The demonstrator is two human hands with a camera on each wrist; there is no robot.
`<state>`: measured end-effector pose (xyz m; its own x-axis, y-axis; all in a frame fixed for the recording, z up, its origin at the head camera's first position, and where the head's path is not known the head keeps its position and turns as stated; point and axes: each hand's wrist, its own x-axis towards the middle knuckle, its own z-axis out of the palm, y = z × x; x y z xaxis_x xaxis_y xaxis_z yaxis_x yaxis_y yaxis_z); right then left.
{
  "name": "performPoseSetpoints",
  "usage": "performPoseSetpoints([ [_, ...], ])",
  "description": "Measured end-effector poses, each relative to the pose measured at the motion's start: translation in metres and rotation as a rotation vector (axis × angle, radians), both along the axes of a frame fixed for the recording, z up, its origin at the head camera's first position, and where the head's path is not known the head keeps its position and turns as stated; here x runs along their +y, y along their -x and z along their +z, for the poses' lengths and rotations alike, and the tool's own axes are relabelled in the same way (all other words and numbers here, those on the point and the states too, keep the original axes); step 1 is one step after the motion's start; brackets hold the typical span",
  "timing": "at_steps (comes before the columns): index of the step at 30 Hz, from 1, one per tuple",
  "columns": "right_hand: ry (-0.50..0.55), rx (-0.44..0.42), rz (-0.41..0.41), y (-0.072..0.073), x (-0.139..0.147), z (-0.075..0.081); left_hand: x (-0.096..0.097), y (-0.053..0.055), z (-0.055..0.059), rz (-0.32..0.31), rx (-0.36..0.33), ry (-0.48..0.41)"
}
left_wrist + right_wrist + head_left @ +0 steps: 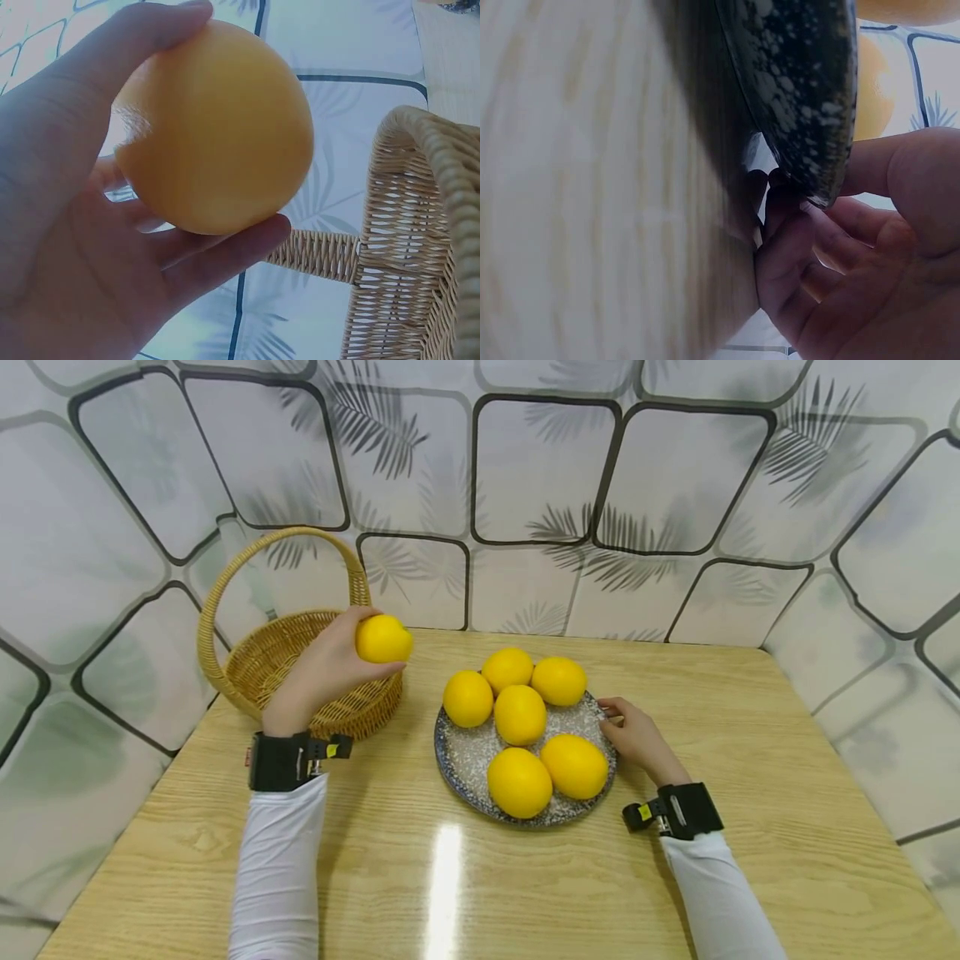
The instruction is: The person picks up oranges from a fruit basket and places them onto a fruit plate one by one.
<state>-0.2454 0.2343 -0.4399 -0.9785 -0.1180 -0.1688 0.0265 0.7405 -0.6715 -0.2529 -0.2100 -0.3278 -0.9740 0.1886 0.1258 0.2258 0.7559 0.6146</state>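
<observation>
My left hand [324, 662] holds a yellow lemon [384, 639] above the right side of a wicker basket [367, 714]. In the left wrist view, thumb and fingers wrap round the lemon [217, 127], with the basket's woven wall [397, 247] to its right. A speckled grey plate with a dark blue rim [468, 752] carries several more lemons [520, 715]. At the plate's right edge, my right hand [637, 737] grips the rim. Seen from the right wrist, its thumb lies over the plate's edge [810, 112] and its curled fingers [795, 247] reach beneath.
The basket's tall arched handle [288, 532] rises at the back left. A light wooden table [750, 760] lies under everything, with bare wood around the plate. Behind stands a wall covering [540, 468] with dark outlines and leaf prints.
</observation>
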Motion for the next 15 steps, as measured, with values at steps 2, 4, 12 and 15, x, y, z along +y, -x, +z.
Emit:
performPoseSetpoints([
  [2,0.005,-0.001,-0.002,0.0,0.0,0.001,0.002,0.0,0.001,-0.005,0.02,-0.003],
  [4,0.006,-0.004,-0.003,-0.001,0.0,0.001,0.004,0.0,0.001,-0.008,0.039,-0.003],
  [12,0.005,-0.007,-0.005,-0.001,-0.001,0.002,0.012,0.001,0.002,0.023,0.111,0.011],
  [15,0.005,-0.005,-0.004,-0.001,-0.001,0.002,0.013,0.001,0.003,0.038,0.135,0.012],
])
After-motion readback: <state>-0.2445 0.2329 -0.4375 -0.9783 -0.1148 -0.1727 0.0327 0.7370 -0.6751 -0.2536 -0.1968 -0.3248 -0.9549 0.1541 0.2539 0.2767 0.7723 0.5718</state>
